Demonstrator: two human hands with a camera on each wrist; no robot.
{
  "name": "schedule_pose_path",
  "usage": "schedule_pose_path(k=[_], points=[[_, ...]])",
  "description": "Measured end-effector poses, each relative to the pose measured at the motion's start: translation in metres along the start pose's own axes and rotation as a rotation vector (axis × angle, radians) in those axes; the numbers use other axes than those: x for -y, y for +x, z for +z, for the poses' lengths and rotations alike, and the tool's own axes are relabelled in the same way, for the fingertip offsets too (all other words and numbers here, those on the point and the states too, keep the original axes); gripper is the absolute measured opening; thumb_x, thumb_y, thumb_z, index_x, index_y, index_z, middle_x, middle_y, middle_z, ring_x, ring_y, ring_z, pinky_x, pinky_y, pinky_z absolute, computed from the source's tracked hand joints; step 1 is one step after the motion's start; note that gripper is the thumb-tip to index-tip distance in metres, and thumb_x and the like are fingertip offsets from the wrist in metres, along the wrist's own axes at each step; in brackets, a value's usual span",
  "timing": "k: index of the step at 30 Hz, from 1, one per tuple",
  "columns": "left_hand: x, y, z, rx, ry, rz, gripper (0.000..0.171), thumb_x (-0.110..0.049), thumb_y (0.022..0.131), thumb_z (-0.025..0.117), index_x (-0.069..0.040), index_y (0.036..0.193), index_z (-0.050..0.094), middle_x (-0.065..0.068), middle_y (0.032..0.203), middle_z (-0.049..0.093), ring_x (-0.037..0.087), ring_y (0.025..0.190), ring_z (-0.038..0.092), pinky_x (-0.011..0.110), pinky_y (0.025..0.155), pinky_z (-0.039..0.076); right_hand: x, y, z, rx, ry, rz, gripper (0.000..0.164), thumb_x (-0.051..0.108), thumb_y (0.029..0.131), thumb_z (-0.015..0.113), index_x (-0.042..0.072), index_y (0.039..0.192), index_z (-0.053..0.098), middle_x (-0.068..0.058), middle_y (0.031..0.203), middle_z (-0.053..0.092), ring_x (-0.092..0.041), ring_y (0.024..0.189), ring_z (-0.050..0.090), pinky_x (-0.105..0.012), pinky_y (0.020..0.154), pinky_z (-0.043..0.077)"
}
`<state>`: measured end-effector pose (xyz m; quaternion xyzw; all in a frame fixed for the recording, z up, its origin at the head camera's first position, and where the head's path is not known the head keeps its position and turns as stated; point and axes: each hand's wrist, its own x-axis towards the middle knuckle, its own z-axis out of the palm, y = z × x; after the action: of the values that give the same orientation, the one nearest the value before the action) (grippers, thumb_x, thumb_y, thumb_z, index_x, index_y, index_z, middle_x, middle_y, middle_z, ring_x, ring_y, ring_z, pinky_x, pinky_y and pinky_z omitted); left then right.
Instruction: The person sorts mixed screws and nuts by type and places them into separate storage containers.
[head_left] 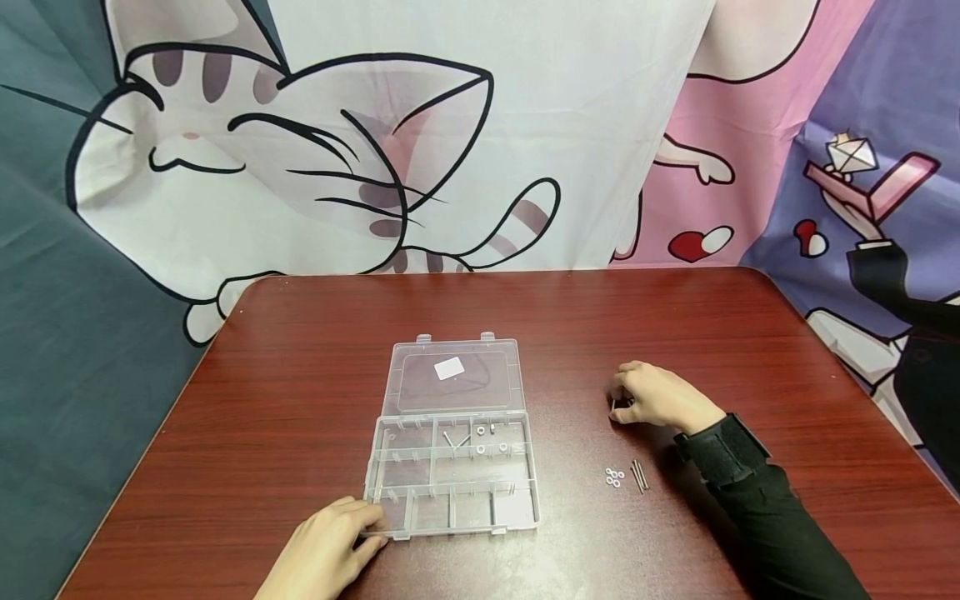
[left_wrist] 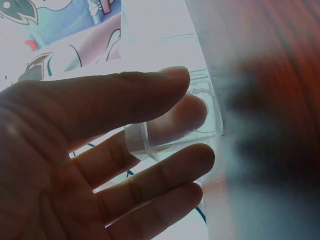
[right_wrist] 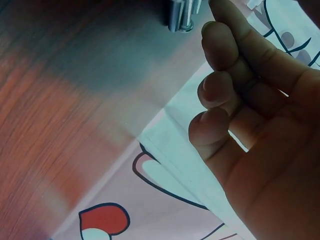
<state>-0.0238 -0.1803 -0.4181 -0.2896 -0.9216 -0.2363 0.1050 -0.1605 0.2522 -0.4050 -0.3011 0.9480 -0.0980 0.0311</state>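
Left hand point(head_left: 326, 546) pinches the box point(head_left: 408, 472); steady it gently. Right hand point(head_left: 662, 396) curls at metal pieces point(right_wrist: 175, 16); whether gripping, I cannot tell, so pinch squarely.

Red-brown wooden table point(head_left: 285, 392), fine darker grain streaks. Clear, colourless plastic compartment box point(head_left: 401, 471); small white rectangular label point(head_left: 449, 368) on its far-side lid. To its right, silvery thin metal rods point(head_left: 640, 477) and pale silver-white little rings point(head_left: 616, 482). Plain black cloth sleeve point(head_left: 787, 533), near right. Far side, printed cloth backdrop point(head_left: 592, 92): grey-teal at left, then white, pink, blue-violet at right. White cartoon cat point(head_left: 247, 200), thick black outlines, mauve-grey stripes, pink-tinged ear. Red-and-white rounded motif point(head_left: 688, 246) on pink.
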Motion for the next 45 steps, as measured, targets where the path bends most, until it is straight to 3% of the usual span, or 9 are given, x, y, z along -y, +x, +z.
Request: schedule_pose_path(k=[13, 31, 45], points=[[0.002, 0.000, 0.000, 0.014, -0.010, 0.009, 0.035, -0.009, 0.062, 0.077, -0.027, 0.066, 0.047, -0.022, 0.067, 0.038, -0.003, 0.062, 0.038, 0.022, 0.050, 0.034, 0.000, 0.005, 0.001, -0.041, -0.035, -0.046, 0.019, 0.026, 0.064, 0.073, 0.014, 0.070, 0.059, 0.005, 0.070, 0.046, -0.010, 0.060, 0.045, -0.029, 0.055, 0.040], [0.001, 0.001, 0.000, 0.024, -0.022, 0.007, 0.034, -0.009, 0.064, 0.077, -0.026, 0.067, 0.048, -0.022, 0.068, 0.040, -0.002, 0.062, 0.040, 0.022, 0.049, 0.035, 0.013, 0.022, -0.021, -0.076, -0.118, -0.069, 0.029, 0.031, 0.066, 0.073, 0.007, 0.077, 0.062, -0.002, 0.074, 0.050, -0.015, 0.061, 0.046, -0.033, 0.058, 0.041], [0.001, 0.001, 0.000, 0.026, -0.018, 0.009, 0.036, -0.008, 0.063, 0.077, -0.027, 0.066, 0.047, -0.022, 0.067, 0.038, -0.002, 0.062, 0.038, 0.021, 0.049, 0.035, 0.038, 0.049, -0.030, -0.096, -0.102, -0.149, 0.023, 0.031, 0.065, 0.069, 0.011, 0.074, 0.063, 0.004, 0.072, 0.049, -0.014, 0.066, 0.049, -0.032, 0.060, 0.042]])
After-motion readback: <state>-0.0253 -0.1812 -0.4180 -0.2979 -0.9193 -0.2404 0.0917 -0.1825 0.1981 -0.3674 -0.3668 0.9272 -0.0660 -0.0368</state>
